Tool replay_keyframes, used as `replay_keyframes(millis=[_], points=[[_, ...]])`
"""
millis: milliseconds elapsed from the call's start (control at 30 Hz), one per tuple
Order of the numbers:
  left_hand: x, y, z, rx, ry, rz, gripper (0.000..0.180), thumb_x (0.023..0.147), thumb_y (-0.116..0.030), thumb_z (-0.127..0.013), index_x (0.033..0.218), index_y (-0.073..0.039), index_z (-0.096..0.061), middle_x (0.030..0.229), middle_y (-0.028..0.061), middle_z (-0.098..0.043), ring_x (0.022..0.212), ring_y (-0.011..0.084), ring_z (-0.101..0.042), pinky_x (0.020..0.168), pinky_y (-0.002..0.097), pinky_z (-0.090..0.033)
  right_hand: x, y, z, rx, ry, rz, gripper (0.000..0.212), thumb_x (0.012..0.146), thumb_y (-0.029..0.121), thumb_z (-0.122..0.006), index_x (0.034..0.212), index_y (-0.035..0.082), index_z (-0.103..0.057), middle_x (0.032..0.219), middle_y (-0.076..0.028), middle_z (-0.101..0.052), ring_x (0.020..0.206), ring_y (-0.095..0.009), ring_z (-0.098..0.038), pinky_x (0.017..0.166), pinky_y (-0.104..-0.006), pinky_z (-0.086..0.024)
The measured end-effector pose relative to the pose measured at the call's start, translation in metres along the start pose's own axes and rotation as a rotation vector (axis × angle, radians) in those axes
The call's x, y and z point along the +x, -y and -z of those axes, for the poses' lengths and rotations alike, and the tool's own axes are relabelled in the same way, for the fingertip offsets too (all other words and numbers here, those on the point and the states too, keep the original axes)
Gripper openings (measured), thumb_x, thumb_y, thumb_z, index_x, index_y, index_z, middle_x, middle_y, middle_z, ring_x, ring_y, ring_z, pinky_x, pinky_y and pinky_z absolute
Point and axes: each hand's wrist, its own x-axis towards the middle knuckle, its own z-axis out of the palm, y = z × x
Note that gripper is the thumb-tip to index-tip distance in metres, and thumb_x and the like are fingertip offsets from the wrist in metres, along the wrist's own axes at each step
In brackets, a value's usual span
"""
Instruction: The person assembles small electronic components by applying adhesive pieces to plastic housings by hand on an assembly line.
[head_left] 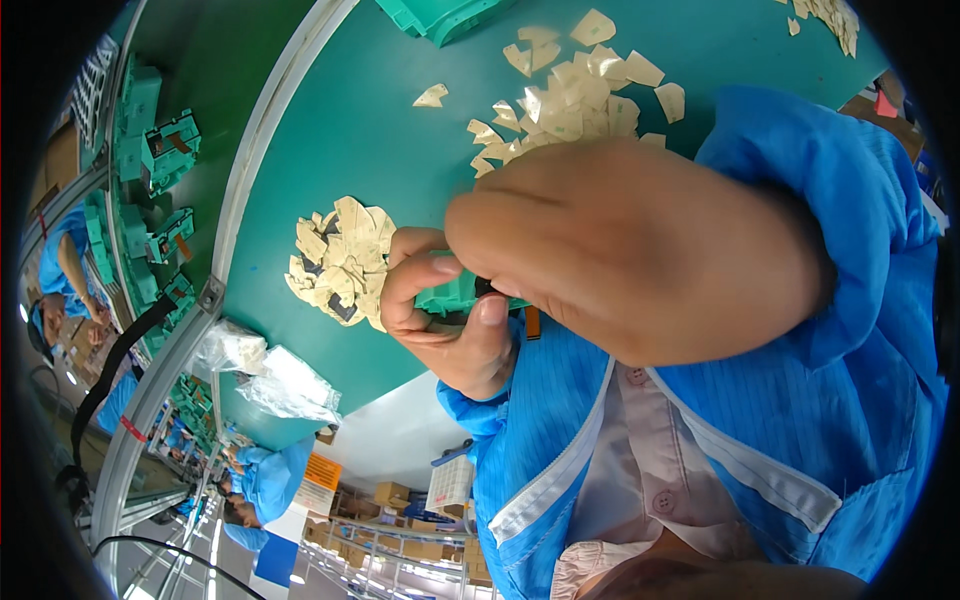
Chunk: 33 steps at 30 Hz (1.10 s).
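Observation:
My left hand [440, 318] curls around a green plastic housing [448, 297], thumb and index finger bent about its edge. A short orange flat cable [532, 323] sticks out below the housing. Over it reaches my right hand [625, 250], its back covering much of the part. The right fingers are bent down at the housing beside a small black piece [483, 287]; their tips are mostly hidden, so what they pinch cannot be made out. Close to the left fingers lies a heap of cream-coloured backing pieces [345, 255], some with dark patches.
A larger pile of cream pieces [575, 100] lies beyond my right hand on the green tabletop [330, 130]. Clear plastic bags [285, 385] sit near the left edge. Past a metal rail [250, 150], several green housings [170, 150] stand in a line. Co-workers [270, 480] are farther off.

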Motion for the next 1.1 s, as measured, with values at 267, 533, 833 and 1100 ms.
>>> replay_keyframes(millis=[267,533,833,1100], points=[[-0.001,0.013,0.007,-0.071,0.083,-0.085,0.040,0.074,-0.015,-0.085,0.104,-0.005,-0.062,0.096,0.0129,-0.053,0.087,0.0201,-0.056,0.079,0.0321,-0.046,0.000,-0.006,0.004,0.129,0.071,-0.149,0.008,0.087,0.002,-0.063,0.090,0.002,-0.056,0.070,-0.008,-0.055,0.063,-0.021,-0.056,0.058,-0.0335,-0.045],[0.000,0.016,0.006,-0.117,0.061,0.017,0.038,0.071,-0.011,-0.082,0.103,-0.005,-0.062,0.096,0.0138,-0.052,0.086,0.0220,-0.056,0.081,0.0336,-0.048,-0.002,-0.014,0.003,0.312,0.048,-0.333,0.006,0.091,0.005,-0.063,0.090,0.001,-0.059,0.070,-0.003,-0.060,0.064,-0.009,-0.056,0.058,-0.0259,-0.044],[-0.002,0.020,0.006,-0.126,0.044,0.048,0.038,0.070,-0.010,-0.081,0.103,-0.005,-0.062,0.096,0.0132,-0.051,0.085,0.0214,-0.055,0.082,0.0337,-0.048,-0.001,-0.019,0.007,0.221,0.042,-0.291,0.007,0.090,0.004,-0.064,0.091,0.001,-0.058,0.069,-0.004,-0.060,0.062,-0.010,-0.057,0.055,-0.0260,-0.044],[0.000,0.023,0.007,-0.124,0.079,0.044,0.039,0.071,-0.010,-0.082,0.104,-0.005,-0.062,0.096,0.0136,-0.051,0.087,0.0230,-0.056,0.082,0.0346,-0.048,0.000,-0.027,0.004,0.139,0.006,-0.213,0.008,0.089,0.003,-0.065,0.090,0.001,-0.058,0.068,-0.006,-0.061,0.061,-0.012,-0.059,0.054,-0.0274,-0.045]])
